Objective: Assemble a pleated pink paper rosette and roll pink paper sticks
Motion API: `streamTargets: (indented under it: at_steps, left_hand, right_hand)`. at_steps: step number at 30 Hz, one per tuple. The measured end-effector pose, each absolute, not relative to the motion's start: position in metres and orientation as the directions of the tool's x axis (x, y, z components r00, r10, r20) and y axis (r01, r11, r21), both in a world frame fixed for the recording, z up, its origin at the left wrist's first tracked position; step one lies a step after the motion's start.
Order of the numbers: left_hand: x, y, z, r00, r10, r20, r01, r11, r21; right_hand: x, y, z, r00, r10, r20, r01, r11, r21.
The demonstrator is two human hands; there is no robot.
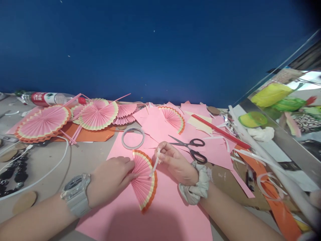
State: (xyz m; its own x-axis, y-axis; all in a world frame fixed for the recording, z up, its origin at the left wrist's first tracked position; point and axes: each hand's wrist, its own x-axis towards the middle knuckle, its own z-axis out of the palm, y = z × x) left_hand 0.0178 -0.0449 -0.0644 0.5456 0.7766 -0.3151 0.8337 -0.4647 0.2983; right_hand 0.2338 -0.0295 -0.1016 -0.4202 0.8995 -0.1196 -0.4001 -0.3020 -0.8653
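Note:
A pleated pink paper fan (144, 184) with a cream and orange rim lies half open on a large pink sheet (175, 214). My left hand (114, 175), a clear watch on its wrist, closes on the fan's narrow left side, thumb over the folds. Pinched between the thumb and fingers of my right hand (173, 162) is a short whitish strip (155, 164), its lower end hanging over the fan's upper right part. A roll of tape (122, 139) lies flat just beyond the fan. Black-handled scissors (192, 145) rest to the right of it, blades pointing left.
Finished round pink fans (97, 115) and a plastic bottle (47, 98) lie at the back left. Another half fan (174, 117), a red stick (218, 130) and paper scraps cover the back right. A white cable (64, 155) curves at left; a blue wall (150, 50) stands behind.

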Motion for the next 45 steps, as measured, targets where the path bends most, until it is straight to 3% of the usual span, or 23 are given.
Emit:
streamTargets:
  at_steps: [5, 21, 31, 34, 38, 42, 45]
  left_hand:
    - [0.013, -0.042, -0.068, 0.611, 0.729, -0.308, 0.786, -0.514, 0.343]
    - [0.028, -0.034, -0.054, 0.587, 0.727, -0.356, 0.805, -0.572, 0.160]
    - [0.033, -0.026, -0.062, 0.642, 0.706, -0.300, 0.765, -0.617, 0.183]
    - [0.036, -0.026, -0.063, 0.598, 0.756, -0.268, 0.797, -0.526, 0.295]
    - [0.044, -0.025, -0.065, 0.530, 0.795, -0.295, 0.758, -0.289, 0.585]
    - [0.049, -0.024, -0.076, 0.510, 0.807, -0.298, 0.582, -0.069, 0.810]
    - [0.050, -0.027, -0.088, 0.550, 0.781, -0.296, 0.397, 0.067, 0.915]
  right_hand:
    - [0.235, -0.030, -0.101, -0.415, 0.901, -0.127, -0.405, -0.308, -0.861]
    - [0.234, -0.029, -0.099, -0.427, 0.895, -0.126, -0.407, -0.314, -0.858]
    - [0.234, -0.031, -0.099, -0.453, 0.883, -0.123, -0.462, -0.351, -0.815]
    - [0.234, -0.033, -0.085, -0.436, 0.894, -0.105, -0.553, -0.358, -0.753]
    - [0.238, -0.036, -0.057, -0.403, 0.915, -0.033, -0.577, -0.281, -0.767]
    - [0.242, -0.040, -0.034, -0.380, 0.916, 0.128, -0.561, -0.118, -0.819]
    - [0.241, -0.041, -0.030, -0.414, 0.900, 0.139, -0.543, -0.122, -0.831]
